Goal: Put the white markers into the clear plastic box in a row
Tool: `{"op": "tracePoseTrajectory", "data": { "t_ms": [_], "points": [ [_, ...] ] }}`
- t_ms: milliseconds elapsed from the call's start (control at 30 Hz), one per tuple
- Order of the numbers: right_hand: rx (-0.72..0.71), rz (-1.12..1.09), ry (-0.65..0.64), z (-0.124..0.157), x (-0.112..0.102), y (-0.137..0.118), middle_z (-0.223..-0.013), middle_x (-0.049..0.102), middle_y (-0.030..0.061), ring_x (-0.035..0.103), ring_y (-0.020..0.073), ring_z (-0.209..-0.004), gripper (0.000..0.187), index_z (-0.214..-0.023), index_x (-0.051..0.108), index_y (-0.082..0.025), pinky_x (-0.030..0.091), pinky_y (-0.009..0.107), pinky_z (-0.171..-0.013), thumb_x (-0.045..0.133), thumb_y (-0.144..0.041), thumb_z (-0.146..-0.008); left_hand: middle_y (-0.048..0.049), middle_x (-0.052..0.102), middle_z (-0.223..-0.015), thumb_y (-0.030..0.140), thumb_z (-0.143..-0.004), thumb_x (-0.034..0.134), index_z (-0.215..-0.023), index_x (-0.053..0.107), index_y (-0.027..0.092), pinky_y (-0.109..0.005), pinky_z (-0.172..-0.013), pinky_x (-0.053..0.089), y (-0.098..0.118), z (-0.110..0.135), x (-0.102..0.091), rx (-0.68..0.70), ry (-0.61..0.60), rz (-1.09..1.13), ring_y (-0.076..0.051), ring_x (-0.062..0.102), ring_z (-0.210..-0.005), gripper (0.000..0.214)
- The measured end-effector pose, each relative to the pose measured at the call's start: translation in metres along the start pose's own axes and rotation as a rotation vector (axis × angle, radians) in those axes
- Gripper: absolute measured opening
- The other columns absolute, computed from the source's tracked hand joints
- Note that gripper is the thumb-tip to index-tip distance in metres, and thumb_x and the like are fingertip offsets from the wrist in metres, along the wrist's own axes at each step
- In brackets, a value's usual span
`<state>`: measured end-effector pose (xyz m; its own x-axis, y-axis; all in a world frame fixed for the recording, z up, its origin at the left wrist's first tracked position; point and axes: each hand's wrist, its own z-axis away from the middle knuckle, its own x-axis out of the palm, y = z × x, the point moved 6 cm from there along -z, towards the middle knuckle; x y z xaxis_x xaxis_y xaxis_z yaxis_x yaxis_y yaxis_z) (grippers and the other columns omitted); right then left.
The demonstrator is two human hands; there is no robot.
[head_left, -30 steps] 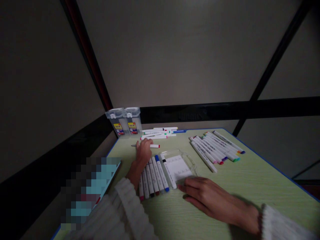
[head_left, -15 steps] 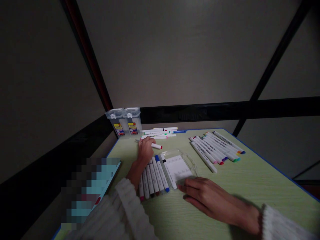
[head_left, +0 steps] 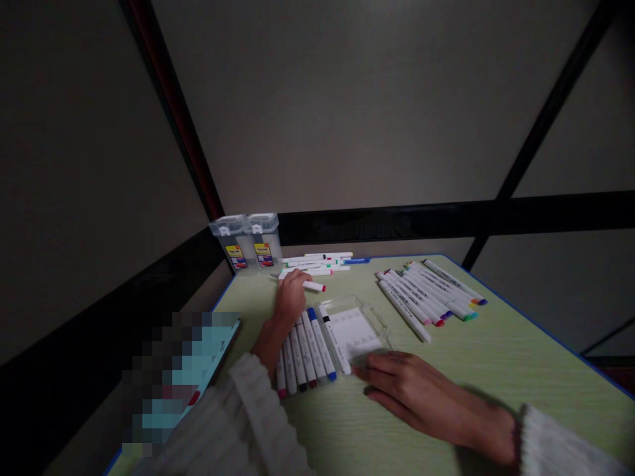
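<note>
My left hand (head_left: 292, 291) is closed round a white marker (head_left: 313, 286) with a red end, at the far left part of the table. My right hand (head_left: 404, 383) lies palm down, fingers stretched out, its fingertips at the near edge of an open clear plastic case (head_left: 381, 317). Inside the case is a white card (head_left: 354, 327). One white marker with a black band (head_left: 338, 347) lies along the left of the card. To its left, several markers (head_left: 305, 357) with pink, black, brown and blue ends lie in a row, partly hidden by my left forearm.
Several loose markers (head_left: 317, 263) lie at the back edge, beside two clear lidded boxes (head_left: 255, 248). Another spread of markers (head_left: 426, 294) with coloured ends lies at the right. A blurred light-blue item (head_left: 203, 363) sits at the left table edge. A wall rises behind.
My left hand has shifted slightly to the right, and the red-ended marker has moved right and a little up with it. My right hand and the case stay in place.
</note>
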<state>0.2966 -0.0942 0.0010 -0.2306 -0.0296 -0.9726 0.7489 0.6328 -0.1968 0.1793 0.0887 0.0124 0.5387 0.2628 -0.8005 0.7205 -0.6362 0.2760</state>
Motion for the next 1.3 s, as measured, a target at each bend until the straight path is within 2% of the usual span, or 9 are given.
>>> {"op": "tracePoseTrajectory", "data": {
  "t_ms": [333, 567, 933, 1300],
  "points": [
    [-0.003, -0.018, 0.015, 0.001, -0.001, 0.000, -0.089, 0.058, 0.0046, 0.055, 0.0173, -0.079, 0.024, -0.105, 0.055, -0.018, 0.045, 0.031, -0.072, 0.039, -0.020, -0.087, -0.0039, 0.056, -0.089, -0.001, -0.070, 0.038, -0.086, 0.060, 0.017, -0.030, -0.083, 0.042, -0.002, -0.001, 0.001, 0.007, 0.039, 0.117, -0.017, 0.052, -0.092, 0.033],
    [-0.007, -0.014, 0.030, 0.000, -0.001, 0.000, -0.088, 0.058, 0.0048, 0.056, 0.0174, -0.077, 0.025, -0.106, 0.055, -0.018, 0.045, 0.031, -0.070, 0.038, -0.020, -0.087, -0.0039, 0.055, -0.085, -0.002, -0.069, 0.035, -0.079, 0.061, 0.017, -0.029, -0.082, 0.043, 0.005, 0.000, 0.000, 0.016, -0.006, 0.130, -0.016, 0.052, -0.088, 0.033],
    [-0.014, 0.011, 0.034, 0.001, -0.001, 0.000, -0.086, 0.058, 0.0052, 0.055, 0.0174, -0.076, 0.025, -0.107, 0.055, -0.017, 0.045, 0.030, -0.069, 0.039, -0.021, -0.087, -0.0050, 0.055, -0.083, 0.000, -0.070, 0.033, -0.076, 0.062, 0.015, -0.026, -0.078, 0.042, 0.011, -0.001, 0.003, 0.121, -0.022, 0.195, -0.014, 0.052, -0.083, 0.032],
    [-0.033, 0.031, 0.054, 0.000, 0.000, 0.000, -0.084, 0.059, 0.0052, 0.056, 0.0169, -0.074, 0.028, -0.110, 0.054, -0.016, 0.045, 0.030, -0.068, 0.039, -0.022, -0.088, -0.0052, 0.057, -0.085, 0.001, -0.073, 0.035, -0.078, 0.063, 0.014, -0.025, -0.079, 0.043, 0.027, 0.002, 0.008, 0.234, -0.114, 0.272, -0.013, 0.053, -0.083, 0.031]
  ]
}}
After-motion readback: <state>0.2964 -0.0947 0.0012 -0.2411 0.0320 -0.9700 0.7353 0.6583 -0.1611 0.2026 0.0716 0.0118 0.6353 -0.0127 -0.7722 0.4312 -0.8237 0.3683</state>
